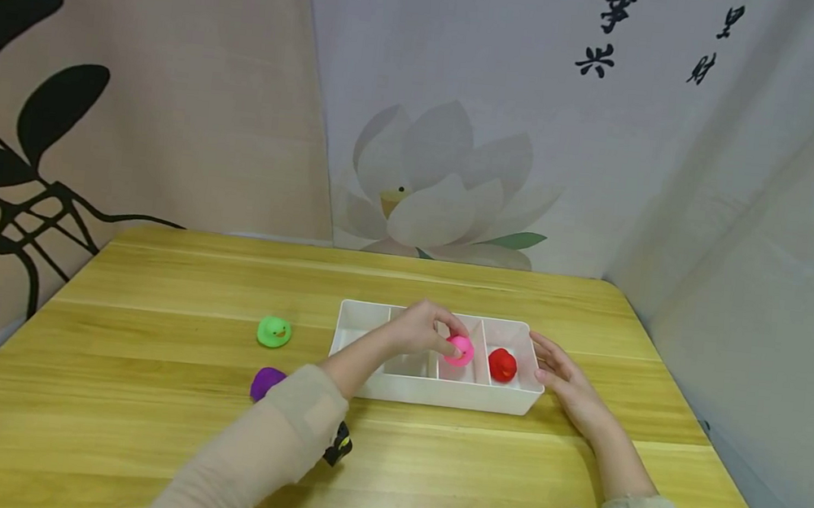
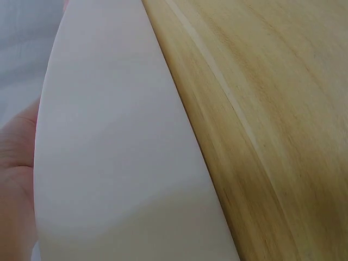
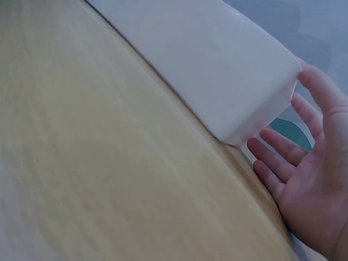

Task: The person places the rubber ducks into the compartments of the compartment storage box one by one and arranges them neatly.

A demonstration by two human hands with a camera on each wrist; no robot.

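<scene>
My left hand [image 1: 420, 330] reaches over a white divided box [image 1: 438, 393] and pinches a pink rubber duck [image 1: 460, 351] between thumb and fingers. The duck is in or just over the second compartment from the right; whether it touches the floor I cannot tell. A red rubber duck [image 1: 502, 365] sits in the rightmost compartment. At the box's right end, my right hand [image 1: 569, 384] rests its thumb and fingertips against the end wall, fingers loosely spread. In the left wrist view the box wall [image 2: 119, 130] hides the duck and most of that hand.
Left of the box, a green rubber duck [image 1: 273, 332] stands on the wooden table [image 1: 473, 481]. Nearer me is a purple toy [image 1: 266, 384], partly hidden behind my left sleeve [image 1: 271, 445]. A printed curtain [image 1: 469, 64] hangs behind the table's far edge.
</scene>
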